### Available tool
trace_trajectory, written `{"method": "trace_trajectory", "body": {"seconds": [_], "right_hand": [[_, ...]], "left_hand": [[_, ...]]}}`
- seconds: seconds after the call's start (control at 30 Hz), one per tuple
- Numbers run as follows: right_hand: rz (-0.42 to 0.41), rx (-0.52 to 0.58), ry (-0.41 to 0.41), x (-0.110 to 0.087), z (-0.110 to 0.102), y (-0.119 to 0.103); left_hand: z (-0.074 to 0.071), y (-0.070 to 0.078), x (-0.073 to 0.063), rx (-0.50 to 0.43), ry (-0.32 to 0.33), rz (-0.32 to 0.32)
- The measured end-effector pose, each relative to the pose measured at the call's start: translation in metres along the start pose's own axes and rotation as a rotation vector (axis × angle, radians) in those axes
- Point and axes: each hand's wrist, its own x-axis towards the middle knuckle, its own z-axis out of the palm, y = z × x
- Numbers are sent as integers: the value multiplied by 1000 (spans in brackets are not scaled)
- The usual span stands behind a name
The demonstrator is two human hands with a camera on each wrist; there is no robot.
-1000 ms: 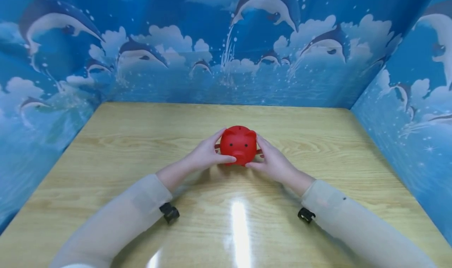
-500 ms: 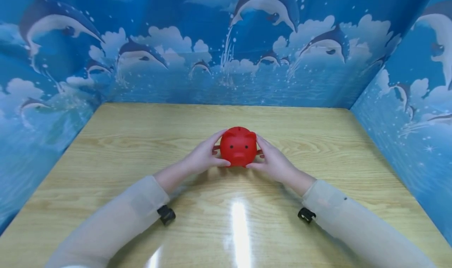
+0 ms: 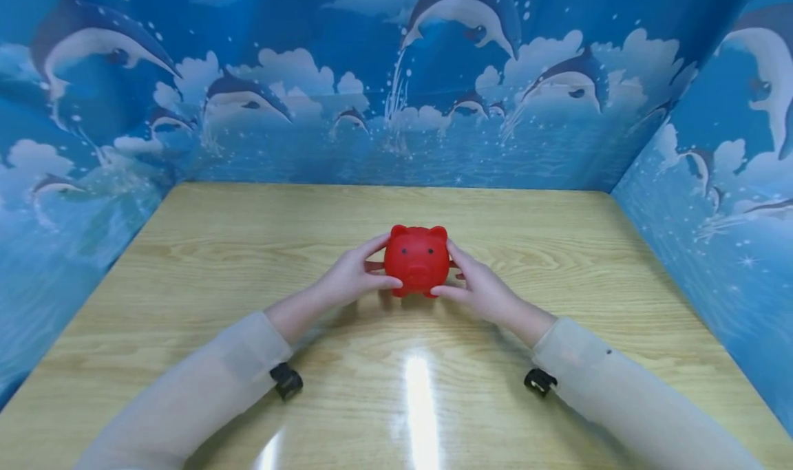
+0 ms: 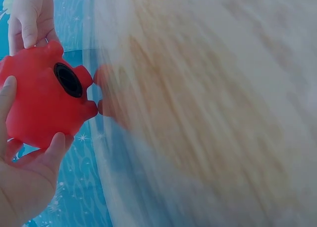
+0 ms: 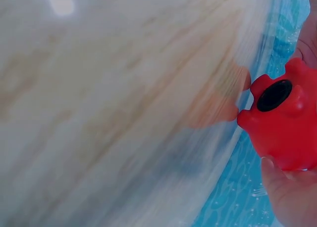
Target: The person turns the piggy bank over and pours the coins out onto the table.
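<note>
A red piggy bank (image 3: 416, 258) with dark eyes and a snout faces me at the middle of the table. My left hand (image 3: 351, 272) holds its left side as I see it, the thumb low on the front. On the opposite side my right hand (image 3: 486, 287) grips it, thumb near a front foot. The pig leans back, snout raised. In the left wrist view, a black round plug (image 4: 68, 80) shows on its belly. Two of its feet (image 5: 244, 119) meet or nearly meet their reflections in the tabletop; contact is hard to tell. Most of the other fingers are hidden behind it.
The wood-grain table (image 3: 248, 222) is glossy, with bright light reflections near the front. Blue dolphin-print sheeting (image 3: 297, 146) stands along the back and both sides. A small black device (image 3: 287, 380) sits at the left cuff, another (image 3: 540, 381) at the right.
The piggy bank has tipped back, so its face turns upward, its ears top the outline and the slot is out of sight. My left thumb has slid away from the snout.
</note>
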Motion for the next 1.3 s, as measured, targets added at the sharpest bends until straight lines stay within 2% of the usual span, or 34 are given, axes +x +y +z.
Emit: {"method": "trace_trajectory", "body": {"seconds": [0.27,0.5,0.63,0.9,1.1,1.3], "right_hand": [[23,0,22,0,1,2],[22,48,31,-1,0,2],[26,69,35,-1,0,2],[57,93,59,-2,2,1],[81,100,50,0,2,-1],[56,104,33,1,1,-2]], "left_hand": [[-1,-1,0,3,16,-20],[0,-1,-1,-21,49,-40],[1,-1,-1,-4,65,-37],[0,0,-1,98,36,3],[0,1,0,102,18,10],[1,0,1,92,19,9]]}}
